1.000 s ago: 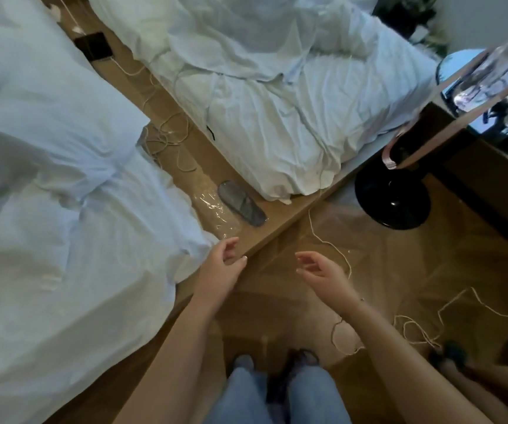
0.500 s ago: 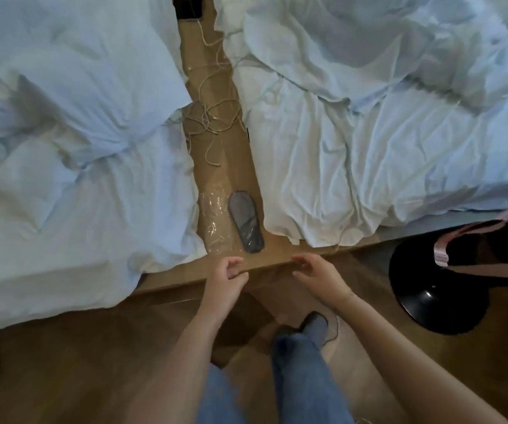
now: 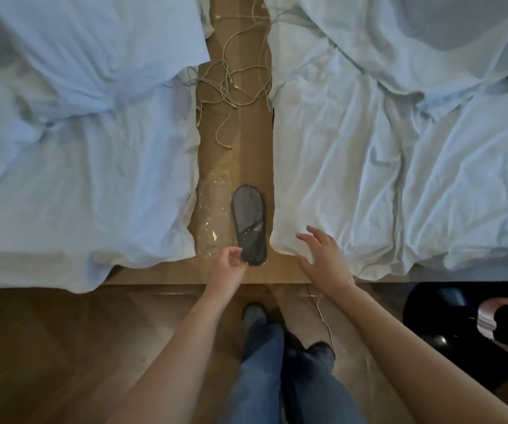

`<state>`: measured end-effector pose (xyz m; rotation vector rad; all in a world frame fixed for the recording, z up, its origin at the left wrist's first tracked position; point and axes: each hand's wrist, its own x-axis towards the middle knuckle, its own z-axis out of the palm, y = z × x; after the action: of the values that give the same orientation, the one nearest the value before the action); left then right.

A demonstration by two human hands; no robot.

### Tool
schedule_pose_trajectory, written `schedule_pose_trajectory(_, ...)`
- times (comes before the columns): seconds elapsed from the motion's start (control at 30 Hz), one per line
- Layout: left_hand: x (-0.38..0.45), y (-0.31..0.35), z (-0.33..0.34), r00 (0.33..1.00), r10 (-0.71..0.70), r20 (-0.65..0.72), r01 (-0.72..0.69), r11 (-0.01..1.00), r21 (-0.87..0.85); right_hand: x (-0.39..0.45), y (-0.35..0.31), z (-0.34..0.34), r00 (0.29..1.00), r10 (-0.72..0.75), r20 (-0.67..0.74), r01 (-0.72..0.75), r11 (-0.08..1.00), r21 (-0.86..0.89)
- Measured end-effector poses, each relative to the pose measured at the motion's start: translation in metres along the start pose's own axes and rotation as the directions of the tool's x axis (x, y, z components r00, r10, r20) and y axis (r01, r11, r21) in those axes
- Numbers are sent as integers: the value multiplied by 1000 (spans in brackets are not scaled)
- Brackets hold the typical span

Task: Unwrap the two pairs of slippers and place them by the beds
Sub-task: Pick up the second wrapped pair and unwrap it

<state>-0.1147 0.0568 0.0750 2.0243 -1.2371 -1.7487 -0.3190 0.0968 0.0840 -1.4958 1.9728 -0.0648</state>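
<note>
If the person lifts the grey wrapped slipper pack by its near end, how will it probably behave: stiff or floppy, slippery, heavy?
The slipper pack looks thin and flat, so it will probably bend and droop when lifted by its near end. Its glossy clear wrap shows glints, so it may slide between the left hand's fingers. It seems light for its size.

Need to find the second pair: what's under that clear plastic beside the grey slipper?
Through the clear plastic only the wooden strip shows; no slipper is visible. Its left edge runs under the bedsheet, hidden.
</note>
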Motion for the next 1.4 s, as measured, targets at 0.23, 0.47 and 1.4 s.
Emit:
schedule_pose_trajectory(0.23, 128, -70, 43, 989, -111, -94, 112, 994, 3, 67, 29, 74, 973, -37, -228, -3, 985, -174)
schedule_pose_trajectory(0.47, 214, -110, 99, 967, -97, -237, 150, 965, 215, 80, 56, 117, 866, -172, -470, 47, 963, -266)
schedule_pose_trajectory(1.4, -69, -5, 36, 967, 113, -229, -174, 948, -266, -50, 25, -24, 999, 45, 18, -47, 792, 609)
